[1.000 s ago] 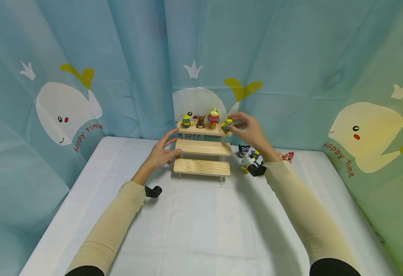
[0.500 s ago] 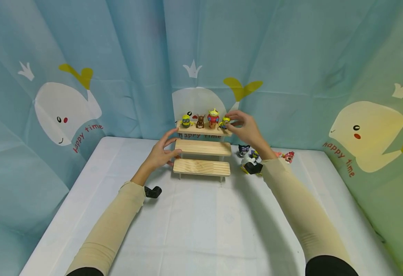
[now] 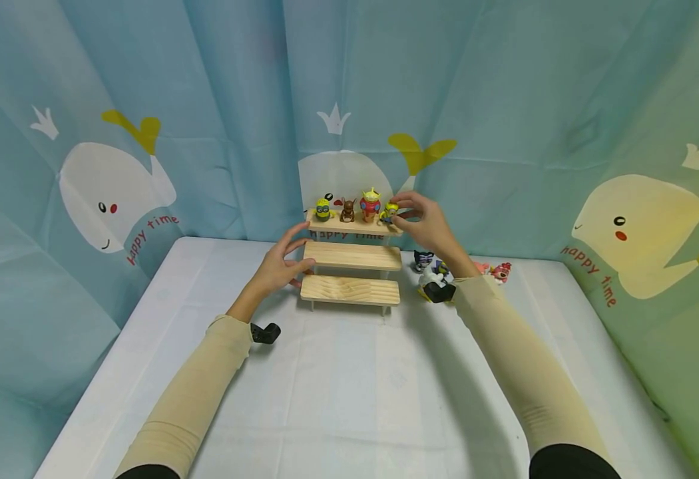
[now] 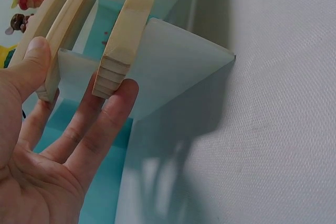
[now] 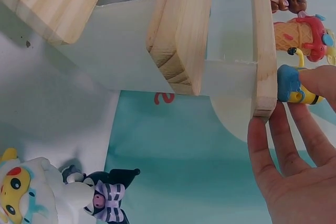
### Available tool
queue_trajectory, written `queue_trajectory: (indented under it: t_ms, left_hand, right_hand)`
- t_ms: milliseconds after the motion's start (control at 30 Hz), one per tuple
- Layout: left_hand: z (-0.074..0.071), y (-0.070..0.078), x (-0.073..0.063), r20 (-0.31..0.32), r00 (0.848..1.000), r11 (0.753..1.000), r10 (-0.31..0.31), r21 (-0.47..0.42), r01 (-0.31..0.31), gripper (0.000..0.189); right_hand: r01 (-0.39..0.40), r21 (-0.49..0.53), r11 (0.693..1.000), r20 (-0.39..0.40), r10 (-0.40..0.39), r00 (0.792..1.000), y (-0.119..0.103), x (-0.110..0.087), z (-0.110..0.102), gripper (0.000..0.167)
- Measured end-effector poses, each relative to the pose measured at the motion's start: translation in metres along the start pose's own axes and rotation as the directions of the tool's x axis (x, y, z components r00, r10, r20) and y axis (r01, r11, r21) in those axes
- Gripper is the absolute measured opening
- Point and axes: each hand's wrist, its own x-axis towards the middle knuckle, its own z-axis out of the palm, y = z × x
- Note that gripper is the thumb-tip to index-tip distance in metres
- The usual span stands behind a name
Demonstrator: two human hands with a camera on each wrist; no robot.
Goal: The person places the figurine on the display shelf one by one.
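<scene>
A three-tier wooden display stand (image 3: 352, 255) with pale side panels is at the back of the table. My left hand (image 3: 276, 265) holds its left side, the thumb (image 4: 38, 56) against a plank and the fingers at the plank ends. At the right end of the top tier, my right hand (image 3: 430, 227) pinches a yellow and blue minion figure (image 5: 290, 83); its base is right at the plank, with other fingertips touching the plank's end. To its left on that tier stand a red figure with a cone-shaped base (image 3: 370, 205), a brown figure (image 3: 347, 211) and a green-yellow goggled figure (image 3: 323, 210).
Right of the stand, a black-eared figure (image 3: 423, 260) and a white figure with a yellow face (image 5: 31, 190) are on the table, partly hidden by my right wrist. A pink-red figure (image 3: 498, 272) lies farther right. A whale-print curtain (image 3: 218, 133) hangs close behind.
My right hand has shifted slightly left with the minion figure, bringing it nearer the red figure, and then barely moves. My left hand keeps its place on the stand.
</scene>
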Motion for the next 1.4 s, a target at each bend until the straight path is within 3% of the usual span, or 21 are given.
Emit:
queue_trajectory:
  t_ms: [400,733,1200,1400]
  left_hand:
    - [0.001,-0.003,0.000,-0.003,1.000,1.000,-0.008,-0.002,0.008,0.078]
    - [0.001,-0.006,0.000,-0.001,1.000,1.000,-0.025,-0.003,0.025,0.078]
    - [0.001,-0.003,-0.001,-0.001,1.000,1.000,-0.020,-0.009,0.019,0.078]
    - [0.000,-0.003,0.001,0.003,1.000,1.000,-0.017,-0.012,0.017,0.078]
  right_hand:
    - [0.004,0.009,1.000,0.006,-0.004,1.000,0.000,0.001,0.001,0.041]
    - [0.034,-0.046,0.998,0.046,-0.032,0.998,0.000,-0.008,-0.008,0.054]
    - [0.050,-0.065,0.997,0.063,-0.046,0.997,0.008,-0.048,-0.037,0.061]
    - [-0.007,-0.081,0.997,0.042,0.010,0.999,0.014,-0.066,-0.047,0.061]
